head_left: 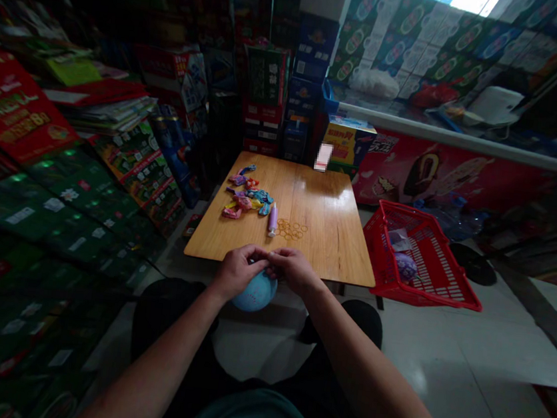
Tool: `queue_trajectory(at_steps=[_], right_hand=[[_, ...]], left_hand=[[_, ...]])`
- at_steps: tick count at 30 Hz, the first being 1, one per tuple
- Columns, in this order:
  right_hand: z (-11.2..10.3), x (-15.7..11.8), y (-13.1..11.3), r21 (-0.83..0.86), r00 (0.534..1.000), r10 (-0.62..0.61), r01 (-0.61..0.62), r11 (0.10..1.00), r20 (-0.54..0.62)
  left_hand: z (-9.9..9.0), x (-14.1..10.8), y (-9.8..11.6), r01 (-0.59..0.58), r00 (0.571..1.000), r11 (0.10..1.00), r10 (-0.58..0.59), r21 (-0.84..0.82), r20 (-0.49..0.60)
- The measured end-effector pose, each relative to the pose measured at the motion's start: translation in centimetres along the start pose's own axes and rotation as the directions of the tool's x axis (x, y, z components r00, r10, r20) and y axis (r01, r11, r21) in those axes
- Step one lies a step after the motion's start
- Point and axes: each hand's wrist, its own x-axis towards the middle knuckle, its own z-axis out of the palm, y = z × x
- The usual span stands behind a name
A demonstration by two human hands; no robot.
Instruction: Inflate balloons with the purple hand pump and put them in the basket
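A blue inflated balloon (254, 293) hangs below my hands at the table's near edge. My left hand (242, 266) and my right hand (292, 265) meet above it, fingers pinched together at its neck. The neck itself is mostly hidden by the fingers. Just beyond them on the wooden table (330, 221) lies a purple hand pump (273, 220) with a white end. Several tan rubber bands (292, 229) are scattered to its right. Left of the pump is a loose pile of uninflated balloons (245, 204) in several colours.
On the floor to the right stands a red plastic basket (429, 297) holding a purple patterned balloon (405, 267). Stacked green cartons (29, 234) line the left side. A yellow and blue box (346, 143) stands at the table's far edge, near a chest freezer (414, 164).
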Motion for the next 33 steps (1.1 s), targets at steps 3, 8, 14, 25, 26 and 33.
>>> queue_trajectory(at_steps=[3, 8, 14, 25, 26, 33], right_hand=[[0.2, 0.2, 0.3, -0.147, 0.989, -0.09, 0.073, 0.986, -0.116], [1.2, 0.0, 0.4, -0.538, 0.901, -0.389, 0.234, 0.81, -0.194], [2.0, -0.6, 0.0, -0.565, 0.855, -0.491, 0.325, 0.758, -0.167], [0.2, -0.4, 0.4, -0.396, 0.896, -0.403, 0.307, 0.866, -0.187], [0.2, -0.5, 0.4, -0.461, 0.895, -0.415, 0.304, 0.834, -0.162], [-0.6, -1.8, -0.2, -0.656, 0.88, -0.475, 0.346, 0.671, -0.021]], left_hand=[[0.0, -0.1, 0.4, -0.017, 0.999, 0.994, 0.021, 0.109, -0.034], [0.4, 0.3, 0.4, -0.092, 0.994, 0.977, 0.101, 0.192, -0.04], [0.3, 0.8, 0.2, -0.054, 0.994, 0.984, 0.069, 0.171, -0.086], [-0.9, 1.0, -0.5, 0.301, 0.946, 0.758, -0.316, -0.579, 0.079], [-0.7, 0.9, -0.3, 0.281, 0.952, 0.779, -0.301, -0.561, 0.059], [0.9, 1.6, 1.3, 0.101, 0.995, 0.969, -0.1, -0.224, 0.014]])
